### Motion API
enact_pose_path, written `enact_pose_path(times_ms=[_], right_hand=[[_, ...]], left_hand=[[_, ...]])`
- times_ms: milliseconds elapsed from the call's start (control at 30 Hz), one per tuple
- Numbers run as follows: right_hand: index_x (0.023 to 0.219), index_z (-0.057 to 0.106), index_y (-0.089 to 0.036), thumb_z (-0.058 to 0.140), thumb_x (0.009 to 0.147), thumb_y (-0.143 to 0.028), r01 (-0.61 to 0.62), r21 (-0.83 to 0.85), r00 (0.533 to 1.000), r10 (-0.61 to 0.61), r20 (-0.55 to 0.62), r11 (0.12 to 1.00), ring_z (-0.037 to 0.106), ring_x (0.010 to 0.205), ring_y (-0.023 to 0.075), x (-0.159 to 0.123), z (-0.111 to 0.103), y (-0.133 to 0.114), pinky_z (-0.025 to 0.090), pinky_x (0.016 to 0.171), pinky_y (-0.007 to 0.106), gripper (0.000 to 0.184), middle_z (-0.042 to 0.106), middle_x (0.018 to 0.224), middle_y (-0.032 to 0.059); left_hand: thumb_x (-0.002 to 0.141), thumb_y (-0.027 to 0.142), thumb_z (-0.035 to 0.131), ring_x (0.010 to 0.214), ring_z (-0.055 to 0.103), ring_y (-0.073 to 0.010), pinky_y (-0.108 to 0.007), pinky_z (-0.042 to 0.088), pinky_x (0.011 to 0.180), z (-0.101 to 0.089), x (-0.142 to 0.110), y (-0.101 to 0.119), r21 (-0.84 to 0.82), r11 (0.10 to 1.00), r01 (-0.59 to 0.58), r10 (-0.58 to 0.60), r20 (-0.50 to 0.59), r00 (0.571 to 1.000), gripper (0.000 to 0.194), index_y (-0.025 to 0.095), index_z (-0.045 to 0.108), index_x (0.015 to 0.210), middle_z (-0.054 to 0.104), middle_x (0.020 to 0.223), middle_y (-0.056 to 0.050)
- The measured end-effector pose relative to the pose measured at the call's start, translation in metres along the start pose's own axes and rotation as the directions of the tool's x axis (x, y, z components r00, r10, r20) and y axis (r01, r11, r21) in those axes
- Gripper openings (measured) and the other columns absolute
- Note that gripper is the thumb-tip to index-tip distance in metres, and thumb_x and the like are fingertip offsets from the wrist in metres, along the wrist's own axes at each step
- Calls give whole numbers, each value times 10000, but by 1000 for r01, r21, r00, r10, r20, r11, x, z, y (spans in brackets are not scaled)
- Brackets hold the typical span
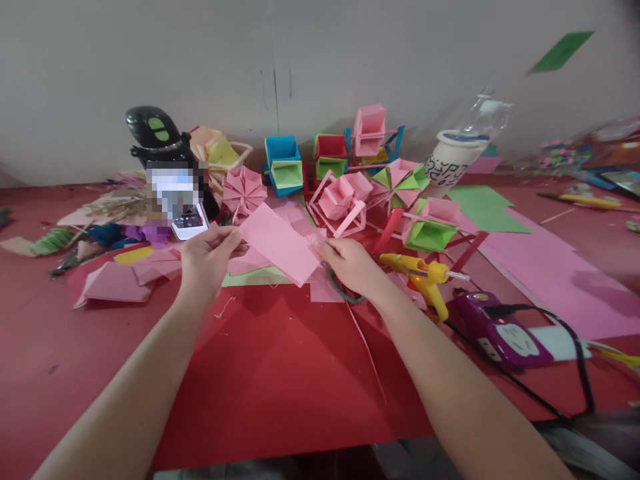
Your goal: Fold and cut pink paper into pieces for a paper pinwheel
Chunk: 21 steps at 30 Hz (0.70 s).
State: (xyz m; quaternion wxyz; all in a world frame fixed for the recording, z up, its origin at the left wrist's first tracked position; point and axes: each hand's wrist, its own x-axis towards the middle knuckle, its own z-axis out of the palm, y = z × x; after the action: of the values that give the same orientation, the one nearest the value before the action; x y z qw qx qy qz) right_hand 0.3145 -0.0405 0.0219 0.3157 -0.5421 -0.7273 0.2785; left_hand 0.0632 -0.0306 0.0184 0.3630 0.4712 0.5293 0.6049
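Note:
A pink sheet of paper [283,245] is held up above the red table, tilted down to the right. My left hand [207,257] pinches its left corner between thumb and fingers. At the other end, my right hand [350,263] grips the right edge, its fingers closed. Under the sheet lie more pink and light green papers [257,275]. Just behind stands a pink folded-paper model [340,200]. A yellow glue gun [423,270] lies to the right of my right hand, and a lit phone [183,207] leans behind my left hand.
Folded-paper boxes [283,167] line the wall. Pink paper pieces [117,283] lie at left. At right are a purple power strip [510,333] with a black cable, large pink sheets [560,273], and a patterned cup [453,160] holding a plastic bottle [483,120].

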Motion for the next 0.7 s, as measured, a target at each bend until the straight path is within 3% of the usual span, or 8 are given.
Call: enact_pose_path(times_ms=[100, 200, 333, 533, 700], right_hand=[[611, 420, -209, 531, 948, -486, 35, 39, 997, -32, -63, 999, 407, 572, 124, 0, -1, 1, 305, 587, 292, 449, 456, 578, -29], [826, 619, -190, 594, 922, -460, 96, 191, 991, -77, -107, 977, 586, 759, 161, 0, -1, 0, 424, 711, 286, 287, 671, 824, 32], [1037, 674, -190, 603, 916, -476, 68, 337, 997, -55, -46, 939, 630, 979, 194, 0, 1, -4, 455, 863, 314, 319, 705, 1079, 83], [730, 623, -175, 566, 924, -437, 45, 276, 999, -52, 16, 960, 511, 680, 143, 0, 1, -6, 402, 682, 293, 331, 585, 713, 3], [743, 618, -177, 584, 884, -372, -19, 279, 994, 47, -94, 960, 511, 705, 158, 1, -3, -4, 392, 686, 295, 244, 586, 720, 7]], left_hand=[[726, 315, 775, 639, 677, -141, -302, 611, 713, 0, 1, -1, -6, 1000, -10, 10, -1, 1000, 191, 176, 747, 854, 697, 675, -3], [721, 307, 782, 637, 666, -130, -285, 604, 710, 1, 0, -1, -32, 999, -2, 2, 19, 1000, 177, 174, 741, 830, 690, 663, 2], [723, 307, 783, 646, 654, -123, -279, 597, 720, 4, -3, 0, -74, 997, 23, -18, 67, 998, 180, 166, 738, 826, 680, 667, 1], [711, 320, 782, 669, 653, -129, -289, 579, 744, 6, -6, 0, -108, 986, 124, -110, 124, 986, 213, 162, 730, 844, 680, 698, -12], [679, 266, 767, 611, 618, -118, -246, 527, 631, 4, -7, 7, -46, 955, 294, -268, 294, 917, 145, 166, 666, 708, 647, 664, -10]])
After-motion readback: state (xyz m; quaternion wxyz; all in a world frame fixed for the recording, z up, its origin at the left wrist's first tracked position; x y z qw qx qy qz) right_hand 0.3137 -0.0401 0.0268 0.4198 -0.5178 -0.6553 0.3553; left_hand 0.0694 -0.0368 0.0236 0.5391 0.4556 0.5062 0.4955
